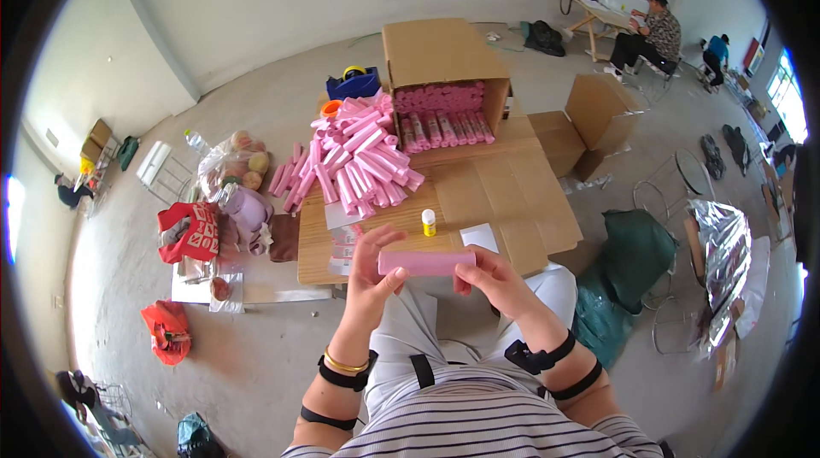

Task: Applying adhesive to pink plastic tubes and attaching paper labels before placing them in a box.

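A pink paper tube [431, 265] lies level between my two hands, above the near edge of the wooden table [314, 249]. My left hand [369, 277] grips its left end, thumb on the near side and fingers raised behind. At the other end, my right hand [502, 284] closes thumb and fingers on the tube. Just beyond it a yellow glue stick with a white cap [429, 222] stands upright. Printed labels [345, 244] lie by my left hand, and a white paper piece [480, 237] lies beyond my right hand.
A heap of pink tubes [363, 159] covers the table's left side. Behind stands an open cardboard box [446, 48] with rows of pink tubes, beside a blue tape dispenser [353, 84]. Bags of fruit [235, 161] are at left, a green sack [634, 253] at right. People sit farther off.
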A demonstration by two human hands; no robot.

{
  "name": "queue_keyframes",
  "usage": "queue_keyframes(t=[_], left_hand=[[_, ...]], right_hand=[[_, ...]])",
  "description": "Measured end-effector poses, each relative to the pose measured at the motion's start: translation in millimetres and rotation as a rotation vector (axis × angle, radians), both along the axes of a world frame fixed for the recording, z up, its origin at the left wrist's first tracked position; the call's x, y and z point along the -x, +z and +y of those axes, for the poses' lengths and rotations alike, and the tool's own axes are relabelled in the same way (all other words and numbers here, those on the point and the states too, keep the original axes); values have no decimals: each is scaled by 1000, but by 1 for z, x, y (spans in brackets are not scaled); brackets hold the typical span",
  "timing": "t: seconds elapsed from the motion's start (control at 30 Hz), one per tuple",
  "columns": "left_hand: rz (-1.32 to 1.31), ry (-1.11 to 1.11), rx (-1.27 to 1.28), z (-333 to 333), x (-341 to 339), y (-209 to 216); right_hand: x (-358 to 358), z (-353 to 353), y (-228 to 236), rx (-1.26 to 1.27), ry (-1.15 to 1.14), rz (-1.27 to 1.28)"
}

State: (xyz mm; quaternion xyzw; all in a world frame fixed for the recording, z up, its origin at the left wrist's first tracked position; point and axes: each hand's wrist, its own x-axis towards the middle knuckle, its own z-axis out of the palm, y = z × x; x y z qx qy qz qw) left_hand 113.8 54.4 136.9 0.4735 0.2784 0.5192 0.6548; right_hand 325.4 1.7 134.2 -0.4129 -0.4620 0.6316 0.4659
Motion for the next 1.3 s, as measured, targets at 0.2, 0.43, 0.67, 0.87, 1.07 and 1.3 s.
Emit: queue_keyframes(t=[0.2,0.43,0.67,0.87,1.07,1.3], left_hand=[[598,-3,-459,-17,-6,11],[505,-130,-257,-38,-28,33],[590,-173,-399,-41,-39,30],[449,-175,-215,-39,-39,1],[464,-263,-353,-26,-53,-7],[469,-295,-428,-43,-79,24]], right_hand=[[-8,-22,22,-52,-131,-77],[-24,-35,13,-159,-219,-101],[-44,-55,21,-229,-180,-233],[-42,-64,29,-448,-286,-457],[-51,-76,31,-482,-298,-304],[-69,-79,9,-478,-345,-377]])
